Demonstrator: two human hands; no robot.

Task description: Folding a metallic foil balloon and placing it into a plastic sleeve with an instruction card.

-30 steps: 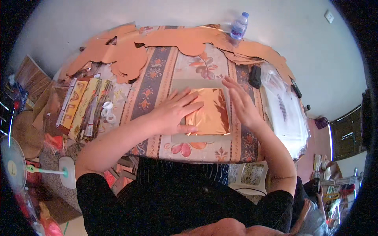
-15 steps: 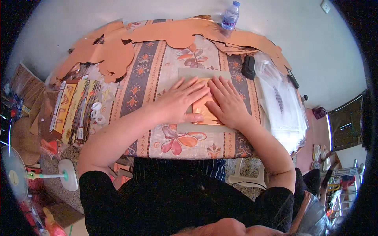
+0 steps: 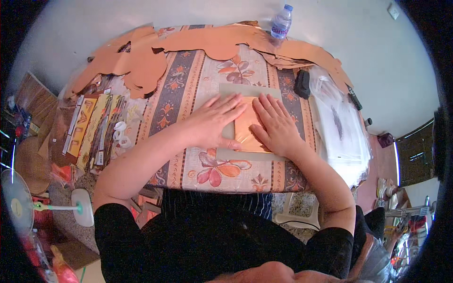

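A shiny copper-coloured sheet (image 3: 246,123) lies on a larger grey-beige board (image 3: 231,88) in the middle of the patterned tablecloth. My left hand (image 3: 217,121) is flat with fingers spread, its fingertips and thumb on the sheet's left side. Across the sheet's right side lies my right hand (image 3: 277,123), also flat, fingers stretched away from me. Neither hand grips anything. Parts of the sheet and board are hidden beneath my palms.
Large orange-brown cut sheets (image 3: 203,41) line the far edge, with a plastic bottle (image 3: 281,22) among them. A black case (image 3: 302,84) and clear plastic bags (image 3: 337,122) lie right. Printed packages (image 3: 89,132) and white rings (image 3: 120,132) lie left.
My hands have drawn slightly apart, so more of the copper-coloured sheet shows between them, and it looks flatter and smoother. The whole view has shifted a little.
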